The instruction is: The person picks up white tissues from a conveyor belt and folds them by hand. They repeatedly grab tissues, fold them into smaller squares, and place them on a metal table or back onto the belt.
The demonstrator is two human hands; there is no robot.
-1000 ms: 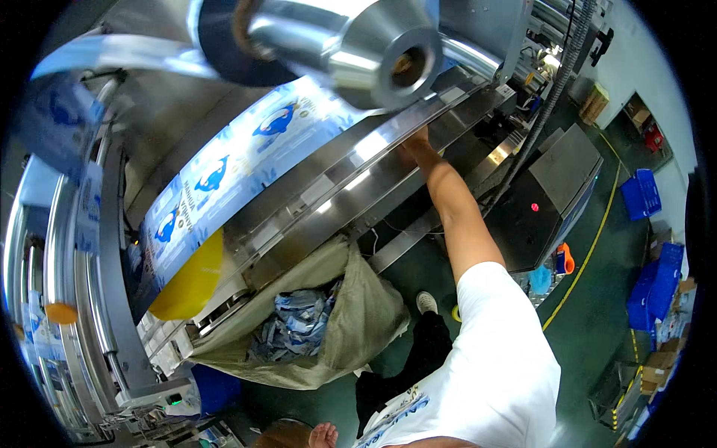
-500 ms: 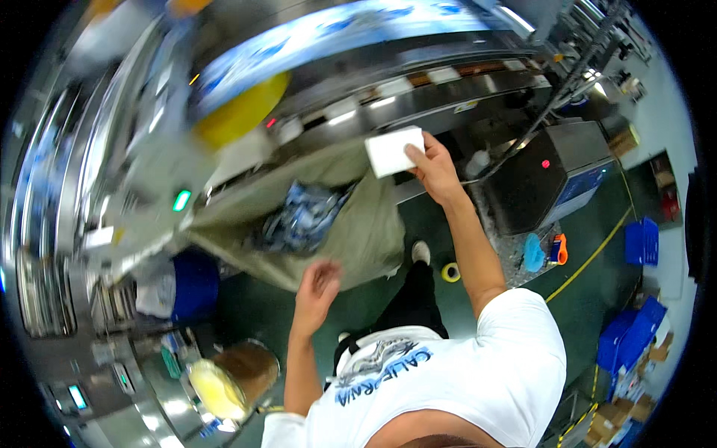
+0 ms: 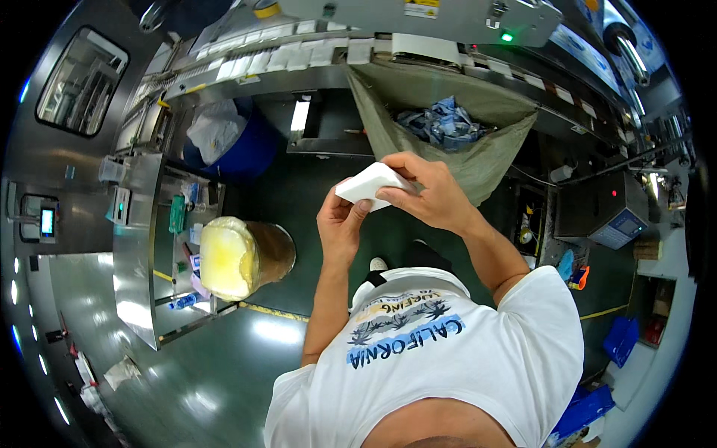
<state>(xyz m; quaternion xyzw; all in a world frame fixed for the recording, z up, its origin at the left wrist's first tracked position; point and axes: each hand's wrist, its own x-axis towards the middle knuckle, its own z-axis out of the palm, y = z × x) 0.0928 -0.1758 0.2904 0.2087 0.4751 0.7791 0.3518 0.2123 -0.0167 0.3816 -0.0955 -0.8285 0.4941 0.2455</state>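
A white folded pad [image 3: 373, 183] is held between my two hands, in front of my chest. My left hand [image 3: 341, 224] pinches its left end, thumb on top. The right hand [image 3: 433, 193] grips its other end with thumb and fingers. Just beyond my hands hangs an olive cloth sack [image 3: 489, 166], spread wide, with crumpled blue and silver film [image 3: 448, 123] inside. Behind it a conveyor [image 3: 213, 84] carries a row of similar white pads [image 3: 276, 60].
A blue bin [image 3: 258, 145] with a white bag stands at the left. Nearer are a steel table [image 3: 134, 250] and a large roll topped in yellow [image 3: 228, 261]. At the right sits a dark metal machine [image 3: 609, 209]. Several blue crates [image 3: 620, 340] lie farther right.
My view has swung left. The left hand, empty before, has come up to the white pad, which only the right hand held. The pad is now closer to my chest.
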